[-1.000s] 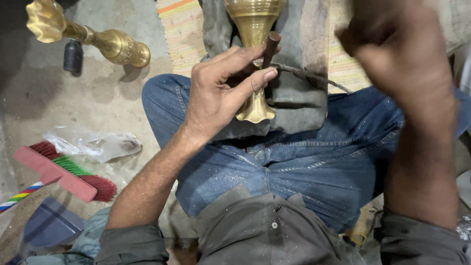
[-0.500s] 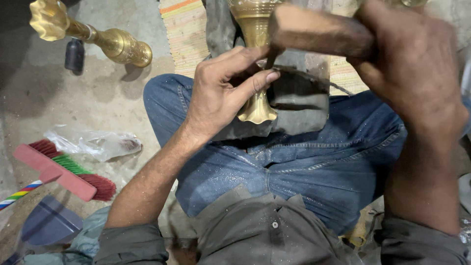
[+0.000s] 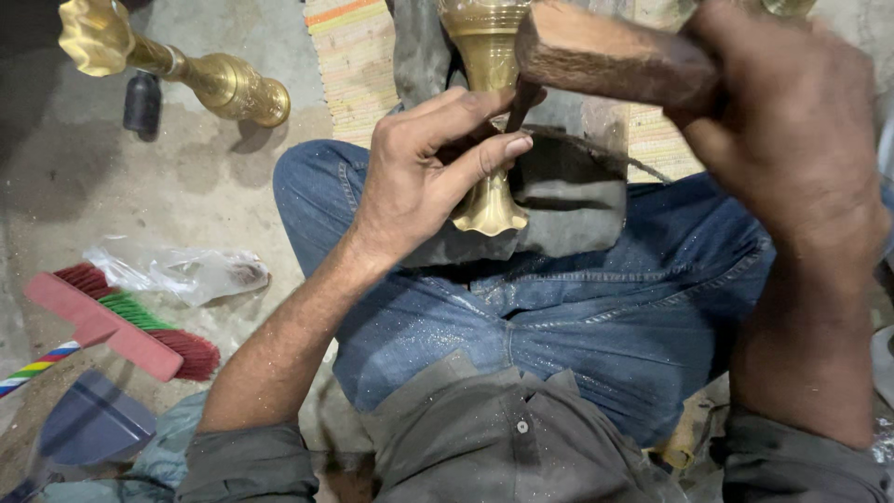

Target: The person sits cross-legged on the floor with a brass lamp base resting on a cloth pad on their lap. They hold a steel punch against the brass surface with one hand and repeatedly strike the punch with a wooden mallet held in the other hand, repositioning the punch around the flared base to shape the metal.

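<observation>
- Two hands work one brass stand [image 3: 486, 121] lying on the lap at 12 o'clock.
- Left hand [image 3: 424, 172] pinches a thin punch [image 3: 518, 104] against the stem, steadying it.
- Right hand [image 3: 792, 149] grips a wooden mallet [image 3: 605, 58], raised at 1 o'clock above the punch.

Left hand [image 3: 419, 177] curled — right hand [image 3: 792, 140] fisted.

Bare floor [image 3: 186, 177] lies open left of the knee; a brush [image 3: 121, 321], plastic bag [image 3: 182, 270] and brass stand [image 3: 177, 65] ring it.

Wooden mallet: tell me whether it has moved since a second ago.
Yes. The wooden mallet, gripped by the right hand, has swung leftward to the brass stem.
</observation>
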Available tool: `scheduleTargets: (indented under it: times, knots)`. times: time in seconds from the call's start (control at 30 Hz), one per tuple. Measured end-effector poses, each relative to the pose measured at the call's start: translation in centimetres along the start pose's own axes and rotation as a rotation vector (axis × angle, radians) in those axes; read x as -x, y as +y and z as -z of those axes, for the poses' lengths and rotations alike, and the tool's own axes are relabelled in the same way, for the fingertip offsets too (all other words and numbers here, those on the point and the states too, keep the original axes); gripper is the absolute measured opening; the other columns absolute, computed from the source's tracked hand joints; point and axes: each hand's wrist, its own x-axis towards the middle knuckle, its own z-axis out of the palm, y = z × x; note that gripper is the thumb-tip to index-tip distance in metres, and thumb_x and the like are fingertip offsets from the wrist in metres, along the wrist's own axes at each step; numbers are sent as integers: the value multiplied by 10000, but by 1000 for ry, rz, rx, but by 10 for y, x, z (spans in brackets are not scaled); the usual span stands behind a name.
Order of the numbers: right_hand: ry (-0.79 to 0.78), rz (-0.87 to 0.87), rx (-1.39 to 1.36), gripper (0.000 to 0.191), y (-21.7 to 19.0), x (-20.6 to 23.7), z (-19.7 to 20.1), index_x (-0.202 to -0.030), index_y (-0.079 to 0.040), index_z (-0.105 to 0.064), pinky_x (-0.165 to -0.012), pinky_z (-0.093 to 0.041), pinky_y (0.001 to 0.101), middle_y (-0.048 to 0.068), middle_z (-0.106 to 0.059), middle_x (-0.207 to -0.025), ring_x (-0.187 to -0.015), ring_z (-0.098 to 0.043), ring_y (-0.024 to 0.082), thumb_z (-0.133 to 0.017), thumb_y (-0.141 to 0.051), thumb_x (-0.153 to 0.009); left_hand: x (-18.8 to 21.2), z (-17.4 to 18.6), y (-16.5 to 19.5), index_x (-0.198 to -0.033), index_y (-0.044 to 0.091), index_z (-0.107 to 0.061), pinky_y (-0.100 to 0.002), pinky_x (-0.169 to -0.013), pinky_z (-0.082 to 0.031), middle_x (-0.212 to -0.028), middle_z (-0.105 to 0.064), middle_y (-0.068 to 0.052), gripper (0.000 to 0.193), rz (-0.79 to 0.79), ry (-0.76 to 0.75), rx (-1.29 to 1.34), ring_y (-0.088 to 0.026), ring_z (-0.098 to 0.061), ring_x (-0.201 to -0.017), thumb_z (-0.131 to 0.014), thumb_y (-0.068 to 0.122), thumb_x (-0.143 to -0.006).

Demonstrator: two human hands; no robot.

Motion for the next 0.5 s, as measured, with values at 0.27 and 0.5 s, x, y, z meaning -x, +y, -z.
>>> scheduleTargets:
  times: [0.27,0.5]
  knots:
    - [50,39,-9,187,8,9,-9,-1097,-15,-646,-682,-562,332,88,-685,-853,-779,-718,203,-784,-53,-977,0,3,1,-1363,59,-696,-275,-699,-482,-885,-654,-46,353,11,-31,-4,-108,-618,-776,-793,162,-1039]
    - [35,-41,-223,155,18,18,-11,-1035,-29,-617,-703,-559,326,89,-696,-893,-800,-728,193,-767,-67,-1047,-1,3,-4,-1366,65,-693,-286,-661,-469,-867,-671,-32,377,8,-40,15,-100,-625,-751,-798,175,-1021]
